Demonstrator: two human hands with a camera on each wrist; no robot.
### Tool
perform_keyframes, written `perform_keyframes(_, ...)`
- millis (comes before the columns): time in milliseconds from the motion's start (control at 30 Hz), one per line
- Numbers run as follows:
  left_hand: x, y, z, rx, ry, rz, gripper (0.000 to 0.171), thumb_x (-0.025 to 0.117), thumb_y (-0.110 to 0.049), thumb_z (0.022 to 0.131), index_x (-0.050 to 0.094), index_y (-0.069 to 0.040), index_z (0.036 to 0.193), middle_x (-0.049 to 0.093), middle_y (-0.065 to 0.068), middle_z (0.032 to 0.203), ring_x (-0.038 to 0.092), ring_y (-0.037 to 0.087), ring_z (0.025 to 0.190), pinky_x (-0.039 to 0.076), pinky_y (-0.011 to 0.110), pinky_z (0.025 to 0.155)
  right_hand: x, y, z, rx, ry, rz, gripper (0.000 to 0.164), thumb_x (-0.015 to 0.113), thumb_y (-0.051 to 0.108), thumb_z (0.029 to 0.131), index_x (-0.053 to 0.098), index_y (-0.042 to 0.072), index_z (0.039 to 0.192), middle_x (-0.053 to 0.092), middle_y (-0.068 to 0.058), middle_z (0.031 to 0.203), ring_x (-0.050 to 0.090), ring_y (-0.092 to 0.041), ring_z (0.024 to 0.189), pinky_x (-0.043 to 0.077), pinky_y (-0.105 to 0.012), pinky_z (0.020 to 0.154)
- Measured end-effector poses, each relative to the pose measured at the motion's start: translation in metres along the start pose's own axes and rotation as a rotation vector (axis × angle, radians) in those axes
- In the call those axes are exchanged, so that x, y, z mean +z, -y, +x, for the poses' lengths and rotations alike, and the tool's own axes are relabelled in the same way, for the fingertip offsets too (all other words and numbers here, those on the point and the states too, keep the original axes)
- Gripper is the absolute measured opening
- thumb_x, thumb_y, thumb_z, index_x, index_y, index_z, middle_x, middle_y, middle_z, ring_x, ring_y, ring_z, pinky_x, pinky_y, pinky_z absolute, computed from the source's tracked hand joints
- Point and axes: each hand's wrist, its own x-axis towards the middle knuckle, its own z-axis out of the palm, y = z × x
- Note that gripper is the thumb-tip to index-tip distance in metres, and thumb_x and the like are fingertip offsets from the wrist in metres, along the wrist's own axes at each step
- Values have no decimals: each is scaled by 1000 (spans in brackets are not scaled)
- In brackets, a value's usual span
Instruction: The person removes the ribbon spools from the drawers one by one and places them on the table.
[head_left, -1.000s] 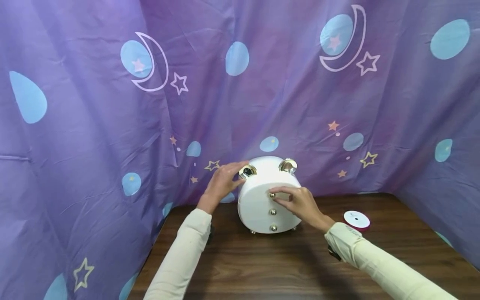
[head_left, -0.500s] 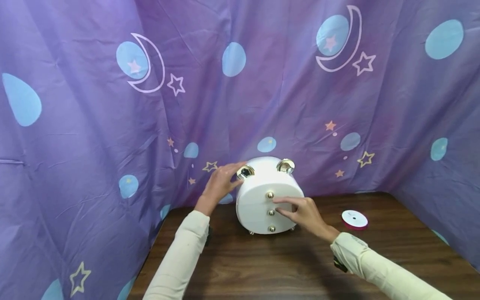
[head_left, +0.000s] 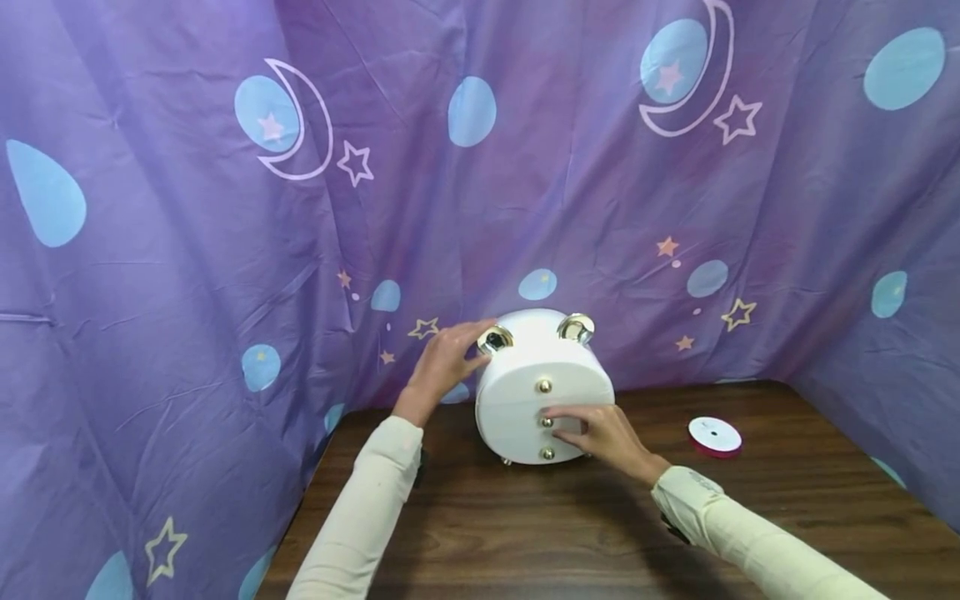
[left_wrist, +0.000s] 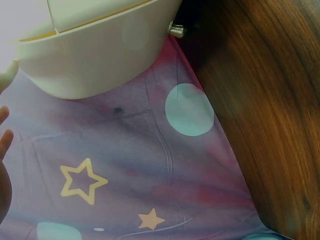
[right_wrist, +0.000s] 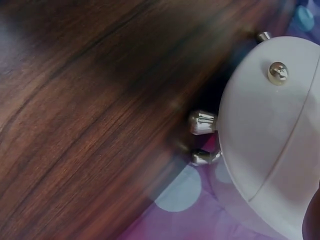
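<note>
A rounded white box (head_left: 510,417) with gold ears, short metal feet and a column of three gold knobs stands at the back of the table. My left hand (head_left: 442,360) holds the box's left ear (head_left: 495,340) between thumb and fingers. At the middle knob (head_left: 547,422), the thumb and index finger of my right hand (head_left: 606,433) pinch from below and above. The right wrist view shows the lowest knob (right_wrist: 278,73) and a seam across the front; most of the right hand is outside it. Only fingers (left_wrist: 5,142) appear at the left wrist view's edge.
A white-faced spool with a red edge (head_left: 715,435) lies on the dark wooden table (head_left: 525,533), right of the box. A purple curtain (head_left: 420,208) with moons and stars hangs close behind and at both sides.
My right hand has left the top knob and moved down to the middle one. My left hand has stayed at the left ear. The box looks the same.
</note>
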Motion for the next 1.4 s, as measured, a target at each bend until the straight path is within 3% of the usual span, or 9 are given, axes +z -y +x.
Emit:
perform_keyframes(133,-2,0,1,13,-27,-9,69,89,-23,84,60,-14,146,66,8,139,66,26,125,52,36,110,3,-1,4,-29,-2,3,50,94,8,72,80,22,117,78,12,112,75,-10,92,62,-29,77)
perform_keyframes(367,-3,0,2,11,-41,-13,69,89,-21,84,60,-14,147,66,7,140,66,26,124,52,36,109,5,-3,9,-52,-13,-20,45,91,3,74,81,22,114,79,11,110,68,-1,73,57,-18,61)
perform_keyframes(567,1,0,2,-6,-19,-7,70,88,-25,86,58,-15,148,65,6,141,66,25,125,53,36,109,1,-2,11,-38,10,-47,41,92,6,76,82,24,111,79,11,108,64,1,67,53,-15,55)
perform_keyframes(767,3,-1,4,-17,-13,-4,69,88,-25,85,59,-16,148,66,7,140,65,26,125,53,36,109,-1,-1,9,-61,11,-67,39,91,8,77,82,24,111,79,12,109,76,-8,82,62,-22,68)
perform_keyframes(933,5,-1,0,-16,-5,11,70,88,-25,85,59,-15,147,67,8,139,66,26,125,53,36,108,2,0,6,-90,20,-49,40,90,6,77,81,22,113,78,12,111,77,-11,90,63,-25,76)
perform_keyframes(1167,4,0,-1,-5,-14,21,69,88,-26,85,60,-16,147,67,9,138,66,25,124,52,35,109,1,4,3,-96,15,-56,39,88,7,80,80,25,114,78,14,111,76,-7,91,62,-25,76)
perform_keyframes(1400,2,1,-2,5,-22,7,70,89,-24,84,60,-15,147,68,10,137,66,26,124,52,36,110,-3,14,2,-175,-31,-53,47,92,2,72,80,22,113,78,13,109,76,-7,92,62,-25,77)
